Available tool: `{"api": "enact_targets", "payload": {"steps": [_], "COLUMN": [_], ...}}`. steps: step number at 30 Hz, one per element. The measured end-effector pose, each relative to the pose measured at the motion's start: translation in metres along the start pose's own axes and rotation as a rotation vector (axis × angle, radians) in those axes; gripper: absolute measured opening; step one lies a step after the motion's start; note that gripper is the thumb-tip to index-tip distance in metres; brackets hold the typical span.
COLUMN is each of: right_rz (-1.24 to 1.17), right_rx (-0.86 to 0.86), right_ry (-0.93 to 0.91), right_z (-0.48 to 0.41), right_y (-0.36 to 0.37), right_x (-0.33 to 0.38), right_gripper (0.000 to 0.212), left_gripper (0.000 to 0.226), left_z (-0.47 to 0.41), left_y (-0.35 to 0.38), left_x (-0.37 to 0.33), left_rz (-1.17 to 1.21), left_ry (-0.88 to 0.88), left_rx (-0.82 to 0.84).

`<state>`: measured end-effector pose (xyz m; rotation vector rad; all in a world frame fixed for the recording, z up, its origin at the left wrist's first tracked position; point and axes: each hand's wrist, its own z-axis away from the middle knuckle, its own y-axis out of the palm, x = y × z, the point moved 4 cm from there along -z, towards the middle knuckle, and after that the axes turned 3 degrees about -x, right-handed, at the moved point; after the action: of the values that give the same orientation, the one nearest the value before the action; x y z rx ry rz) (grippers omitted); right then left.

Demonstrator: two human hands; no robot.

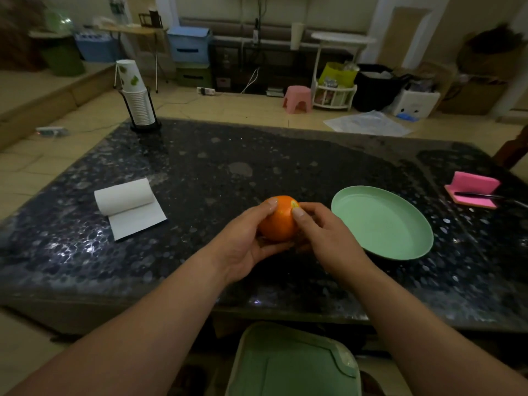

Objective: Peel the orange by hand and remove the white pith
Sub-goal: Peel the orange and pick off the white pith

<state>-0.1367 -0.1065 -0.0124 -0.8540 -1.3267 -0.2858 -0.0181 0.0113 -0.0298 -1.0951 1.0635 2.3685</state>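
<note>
- The orange [278, 221] is held above the near middle of the dark speckled table [217, 178], with a small pale break in the skin near its top.
- The left hand [245, 247] cups it from below and the left, fingers curled round it and thumb on top.
- The right hand [320, 232] grips its right side, thumb tip pressed at the pale break.
- A green plate [383, 224] lies just right of the hands.
- A paper towel roll [128, 207], partly unrolled, lies well to the left.
- A pink sponge [474, 190] lies at the far right edge with a dark tool across it.
- A stack of cups [137, 98] in a holder stands at the far left corner.
- A green bin [291, 364] sits below the table's near edge.
</note>
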Motion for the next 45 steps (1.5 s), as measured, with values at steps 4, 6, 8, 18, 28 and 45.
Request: {"api": "enact_targets", "payload": {"steps": [4,6,8,18,28,45], "right_rz": [-0.093,-0.099,-0.118,0.05,0.42,0.498], "right_rx": [0.039,0.085,0.135,0.065,0.108,0.16], "right_ry": [0.04,0.046,0.051,-0.001,-0.202,-0.262], "right_z": [-0.005,-0.009,-0.014,-0.017,-0.007,-0.004], "right_y": [0.013,0.016,0.015,-0.004,0.004,0.009], "right_x": [-0.005,-0.012,-0.016,-0.007,0.01,0.018], "right_gripper": [0.047,0.059,0.053,0.023,0.013,0.006], "left_gripper": [0.046,0.047,0.047,0.06,0.057,0.034], "left_z": [-0.009,-0.013,-0.016,-0.015,-0.007,-0.002], "left_y": [-0.003,-0.004,-0.004,-0.004,-0.01,-0.007], "left_x": [0.002,0.002,0.001,-0.002,-0.005,-0.006], "left_rz": [-0.03,-0.015,-0.007,-0.087,-0.331,-0.546], "left_ry": [0.088,0.109,0.11,0.068,0.167,0.232], "left_rx": [-0.085,-0.118,-0.119,-0.041,-0.178,-0.159]}}
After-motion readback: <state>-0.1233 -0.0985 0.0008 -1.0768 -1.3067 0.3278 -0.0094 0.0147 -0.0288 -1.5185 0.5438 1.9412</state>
